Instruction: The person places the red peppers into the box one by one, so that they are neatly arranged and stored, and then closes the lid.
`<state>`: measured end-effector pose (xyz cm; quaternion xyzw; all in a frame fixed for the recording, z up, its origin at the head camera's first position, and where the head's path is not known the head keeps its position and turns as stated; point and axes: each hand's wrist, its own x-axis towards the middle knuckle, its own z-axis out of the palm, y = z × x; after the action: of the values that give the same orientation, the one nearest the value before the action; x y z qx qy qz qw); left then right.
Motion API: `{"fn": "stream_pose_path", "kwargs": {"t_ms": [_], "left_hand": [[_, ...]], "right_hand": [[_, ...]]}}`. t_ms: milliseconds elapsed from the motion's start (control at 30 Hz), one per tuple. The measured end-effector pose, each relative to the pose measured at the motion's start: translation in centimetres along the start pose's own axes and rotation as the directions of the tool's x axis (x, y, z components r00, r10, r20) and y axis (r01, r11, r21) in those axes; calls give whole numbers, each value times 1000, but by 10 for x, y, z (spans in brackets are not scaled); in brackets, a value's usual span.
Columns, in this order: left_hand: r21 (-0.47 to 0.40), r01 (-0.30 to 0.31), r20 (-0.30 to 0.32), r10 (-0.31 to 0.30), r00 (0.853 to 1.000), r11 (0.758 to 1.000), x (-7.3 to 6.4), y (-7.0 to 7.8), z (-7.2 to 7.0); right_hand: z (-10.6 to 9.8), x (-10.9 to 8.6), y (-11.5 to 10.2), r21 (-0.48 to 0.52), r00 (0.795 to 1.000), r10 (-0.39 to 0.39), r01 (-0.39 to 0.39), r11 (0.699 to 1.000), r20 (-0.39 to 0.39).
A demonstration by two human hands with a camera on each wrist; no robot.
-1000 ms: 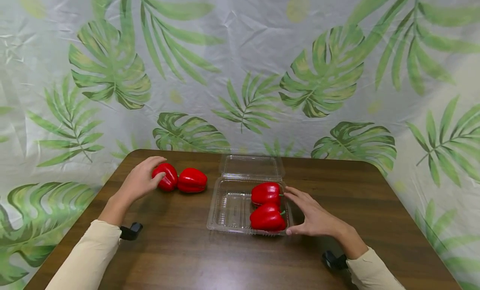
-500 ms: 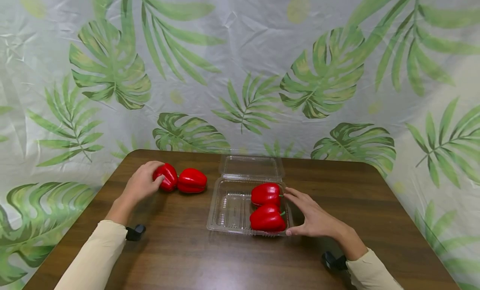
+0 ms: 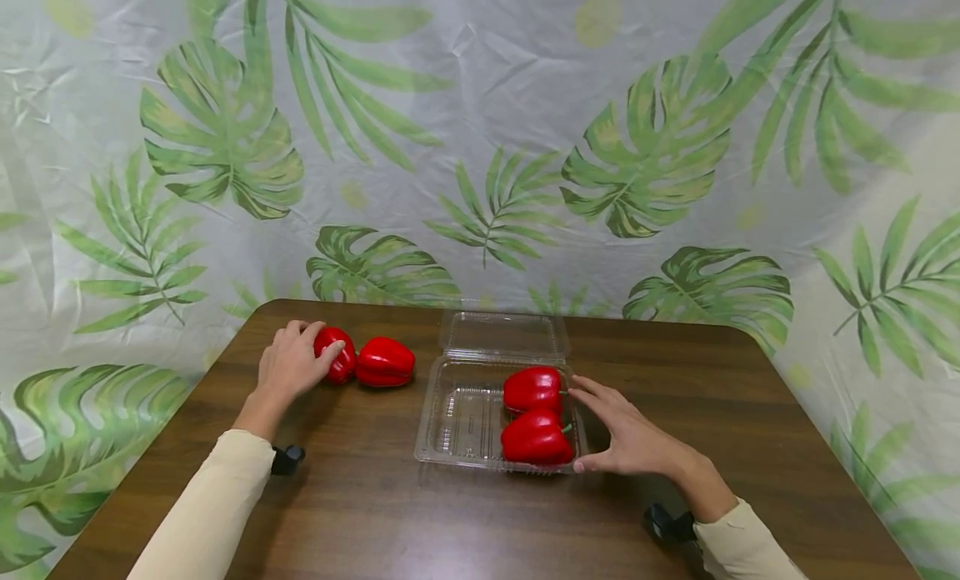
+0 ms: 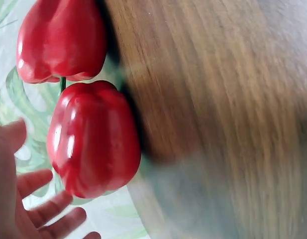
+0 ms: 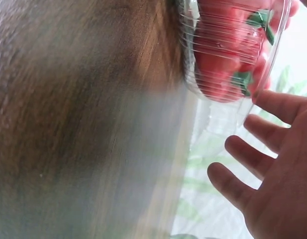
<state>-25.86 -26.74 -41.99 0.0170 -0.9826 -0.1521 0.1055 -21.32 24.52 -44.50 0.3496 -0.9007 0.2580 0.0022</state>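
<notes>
Left hand [image 3: 291, 365] spread, holding nothing, at outer glossy red bell pepper [image 4: 93, 139], left of clear plastic hinged container [image 3: 468, 430]; best cupped low, not nudging matching inner pepper [image 3: 385, 362]. Right hand [image 3: 628, 434] spread, empty, container's right.

We log a long left sleeve [image 3: 202, 513]: pale cream, plain cloth, lightly puckered toward the cuff, smoother up the forearm. Right sleeve [image 3: 746, 542] matches in colour, a few creases and a small fold near its cuff; only its lower part falls in the head view. Beside the left cuff we note a left wrist camera [image 3: 291, 458], black, small, blocky, corners rounded. Right wrist camera [image 3: 659, 522] looks alike: black casing, short dark piece joining it to the wrist. Any lettering too small for us to tell. Left hand [image 3: 291, 365] and right hand [image 3: 633, 434] bare, fingertips rounded.
</notes>
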Motion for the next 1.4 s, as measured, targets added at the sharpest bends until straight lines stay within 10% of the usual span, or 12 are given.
{"fn": "stream_pose_path", "kwargs": {"t_ms": [233, 900, 1400], "left_hand": [[-31, 58, 37, -56, 998, 998, -5, -6, 3], [-46, -76, 174, 83, 981, 996, 6, -9, -13], [-37, -90, 162, 95, 982, 995, 7, -7, -5]], "right_hand": [[1, -2, -1, 13, 1000, 3, -3, 1000, 7], [-1, -3, 0, 18, 1000, 15, -15, 1000, 9], [-1, -1, 2, 19, 999, 24, -24, 1000, 24]]}}
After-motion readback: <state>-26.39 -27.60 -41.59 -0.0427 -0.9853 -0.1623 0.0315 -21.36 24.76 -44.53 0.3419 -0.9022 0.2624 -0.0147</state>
